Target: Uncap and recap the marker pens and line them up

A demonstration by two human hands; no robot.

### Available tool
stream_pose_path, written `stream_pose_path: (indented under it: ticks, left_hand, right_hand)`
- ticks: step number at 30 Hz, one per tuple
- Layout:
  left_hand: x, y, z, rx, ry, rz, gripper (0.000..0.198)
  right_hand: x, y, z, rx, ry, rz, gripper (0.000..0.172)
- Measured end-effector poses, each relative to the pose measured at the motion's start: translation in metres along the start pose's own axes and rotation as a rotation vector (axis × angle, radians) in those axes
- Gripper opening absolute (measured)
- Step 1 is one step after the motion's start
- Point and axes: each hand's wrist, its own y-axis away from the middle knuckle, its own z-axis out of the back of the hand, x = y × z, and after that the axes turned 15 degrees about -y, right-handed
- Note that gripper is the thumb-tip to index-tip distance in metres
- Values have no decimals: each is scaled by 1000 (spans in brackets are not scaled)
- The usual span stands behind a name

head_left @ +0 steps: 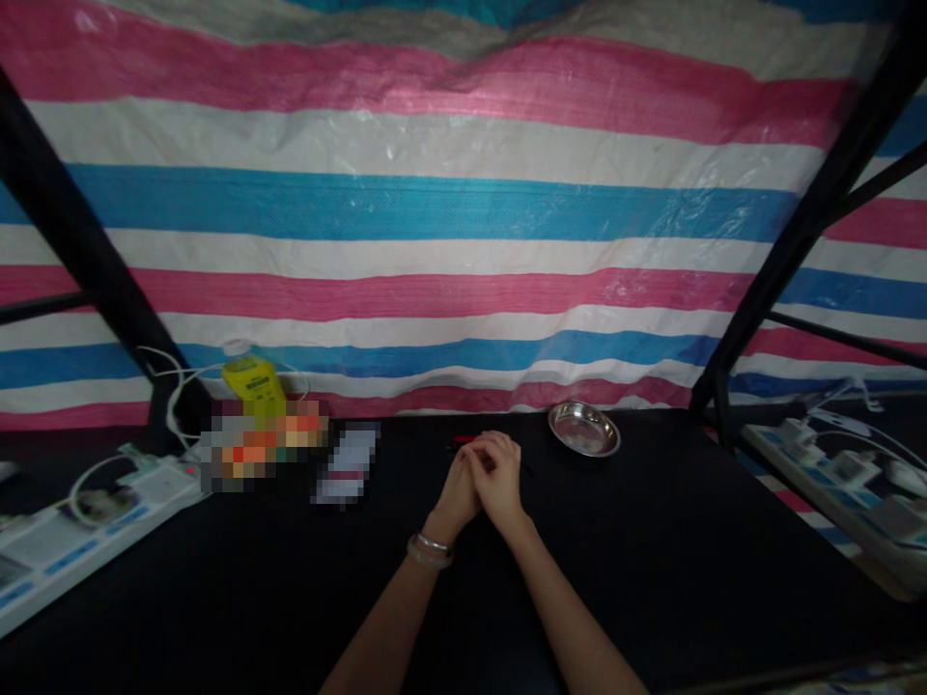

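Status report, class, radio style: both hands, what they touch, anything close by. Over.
Left hand and right hand clasped together over black table. Small red item at fingertips, grip unclear. Steel bowl right, yellow bottle left.

Tabletop (652,550) lies open ahead (steel bowl (583,429), yellow bottle (252,378) stand at back).

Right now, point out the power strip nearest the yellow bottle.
The left power strip: the yellow bottle stands by its far end. The right power strip lies across the table.
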Motion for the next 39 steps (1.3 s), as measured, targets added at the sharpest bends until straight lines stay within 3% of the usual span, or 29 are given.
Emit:
stream_pose_path:
  ticks: [3, 5, 9, 12, 14, 17, 20, 24, 31, 39]
  left_hand:
    - [5, 0, 7, -8, -63, -93, 22]
    - [7, -1, 10, -22, -104, -73, 19]
    - [11, 0, 14, -71, -105, 59, 20]
    - [18, 1, 15, -135, -99, 226, 19]
    - [25, 1, 14, -157, -96, 342, 18]
    - [33, 2, 13, -134, -83, 473, 19]
    - [37, 3, 13, -82, -92, 512, 20]
    - [35, 3, 15, -6, -140, 512, 22]
    - [28, 2, 16, 95, -206, 497, 25]
    - [28, 3, 8, 76, -296, 455, 26]
  right_hand:
    - [-12, -2, 9, -235, -57, -25, 24]
    - [-23, -4, 17, -403, -25, -75, 31]
    - [-46, -6, 37, -672, 87, -187, 38]
    - [-54, -6, 48, -753, 207, -185, 36]
    - [-55, -5, 49, -711, 244, -165, 40]
    - [-55, 1, 40, -448, 170, -147, 37]
    - [-54, 7, 27, -134, 175, -216, 27]
    - [-52, 11, 18, 55, 285, -356, 20]
    - [-48, 12, 16, 139, 323, -414, 21]
    - [-52, 13, 15, 142, 345, -422, 26]
